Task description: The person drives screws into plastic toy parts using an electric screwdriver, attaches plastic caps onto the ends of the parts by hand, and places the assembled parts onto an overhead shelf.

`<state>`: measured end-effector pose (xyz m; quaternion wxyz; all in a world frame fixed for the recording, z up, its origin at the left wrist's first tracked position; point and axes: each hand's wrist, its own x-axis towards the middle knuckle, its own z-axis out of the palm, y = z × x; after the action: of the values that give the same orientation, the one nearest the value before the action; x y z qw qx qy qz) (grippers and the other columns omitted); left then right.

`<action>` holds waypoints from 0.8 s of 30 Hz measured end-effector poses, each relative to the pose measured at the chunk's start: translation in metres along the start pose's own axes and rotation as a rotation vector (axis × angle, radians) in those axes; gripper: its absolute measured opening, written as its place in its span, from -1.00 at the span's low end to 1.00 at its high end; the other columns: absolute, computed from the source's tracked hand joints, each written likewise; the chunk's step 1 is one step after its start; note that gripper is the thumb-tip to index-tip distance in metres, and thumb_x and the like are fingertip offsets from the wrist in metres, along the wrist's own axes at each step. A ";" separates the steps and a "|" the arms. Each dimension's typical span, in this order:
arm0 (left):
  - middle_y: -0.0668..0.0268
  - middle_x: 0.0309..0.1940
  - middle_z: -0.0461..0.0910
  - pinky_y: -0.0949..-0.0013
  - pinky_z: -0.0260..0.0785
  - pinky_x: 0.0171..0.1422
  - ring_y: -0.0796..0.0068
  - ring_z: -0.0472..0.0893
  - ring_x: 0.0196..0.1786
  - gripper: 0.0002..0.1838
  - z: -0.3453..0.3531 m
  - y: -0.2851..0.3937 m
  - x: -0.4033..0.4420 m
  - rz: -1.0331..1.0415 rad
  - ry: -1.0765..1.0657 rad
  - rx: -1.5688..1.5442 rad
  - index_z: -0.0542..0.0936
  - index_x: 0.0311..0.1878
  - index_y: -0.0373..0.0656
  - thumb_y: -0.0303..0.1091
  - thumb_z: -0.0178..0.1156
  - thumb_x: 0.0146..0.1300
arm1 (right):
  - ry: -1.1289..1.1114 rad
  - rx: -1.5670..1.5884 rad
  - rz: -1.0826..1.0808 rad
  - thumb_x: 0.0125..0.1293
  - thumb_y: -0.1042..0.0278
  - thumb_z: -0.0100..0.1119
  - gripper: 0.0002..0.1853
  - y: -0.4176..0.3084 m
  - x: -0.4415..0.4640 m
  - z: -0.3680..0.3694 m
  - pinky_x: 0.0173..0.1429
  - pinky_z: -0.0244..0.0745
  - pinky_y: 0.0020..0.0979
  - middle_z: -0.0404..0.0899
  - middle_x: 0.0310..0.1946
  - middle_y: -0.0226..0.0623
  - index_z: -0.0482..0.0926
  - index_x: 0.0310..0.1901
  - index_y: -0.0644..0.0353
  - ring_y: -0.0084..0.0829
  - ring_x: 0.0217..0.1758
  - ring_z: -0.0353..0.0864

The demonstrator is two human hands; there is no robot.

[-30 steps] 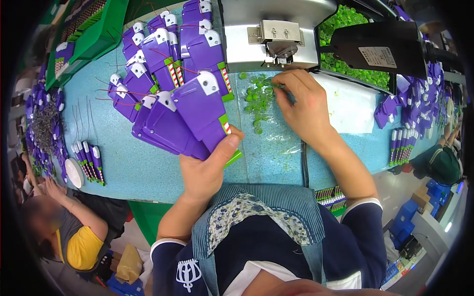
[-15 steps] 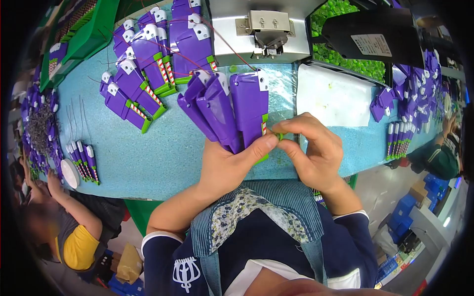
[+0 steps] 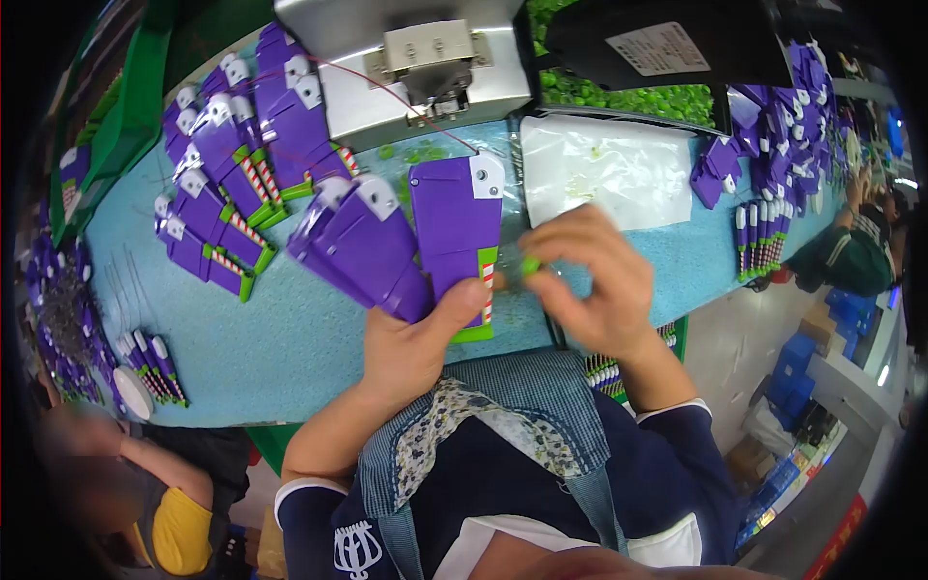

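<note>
My left hand (image 3: 406,353) is closed on a fan of purple plastic casings with white corners. The right-most purple casing (image 3: 454,217) lies face up under my thumb, with a green end and a red-and-white striped edge. A second purple casing (image 3: 372,256) overlaps others at its left. A thin red wire (image 3: 387,92) runs to its white corner. To the right, my right hand (image 3: 594,285), slightly blurred, pinches a small green piece (image 3: 530,265) between thumb and forefinger, apart from the casings.
More purple casings (image 3: 227,145) lie at the upper left. A metal fixture (image 3: 430,63) stands at the back, beside a bin of green pieces (image 3: 628,101). A white sheet (image 3: 604,174) lies on the blue table (image 3: 290,358). Co-workers sit at both sides.
My right hand has drawn away from the casing's edge, still pinching the green piece. The held casings have turned flatter towards me, and the whole view has shifted.
</note>
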<state>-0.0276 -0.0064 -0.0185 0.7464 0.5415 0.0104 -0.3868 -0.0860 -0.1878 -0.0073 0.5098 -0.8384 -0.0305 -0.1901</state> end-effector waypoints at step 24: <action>0.37 -0.29 0.64 0.53 0.42 -0.20 0.62 0.57 -0.30 -0.80 0.003 -0.010 0.000 0.330 0.075 0.177 0.61 -0.15 -0.26 -0.51 0.35 0.15 | 0.001 0.320 0.331 0.03 0.52 0.35 -0.82 -0.002 -0.011 -0.011 0.05 0.32 -0.41 0.57 -0.21 -0.28 0.63 -0.28 0.25 -0.38 -0.08 0.45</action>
<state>-0.0348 -0.0104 -0.0251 0.7482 0.6134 -0.0851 -0.2381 -0.0997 -0.1951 -0.0043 0.6606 -0.7403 0.0779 -0.0971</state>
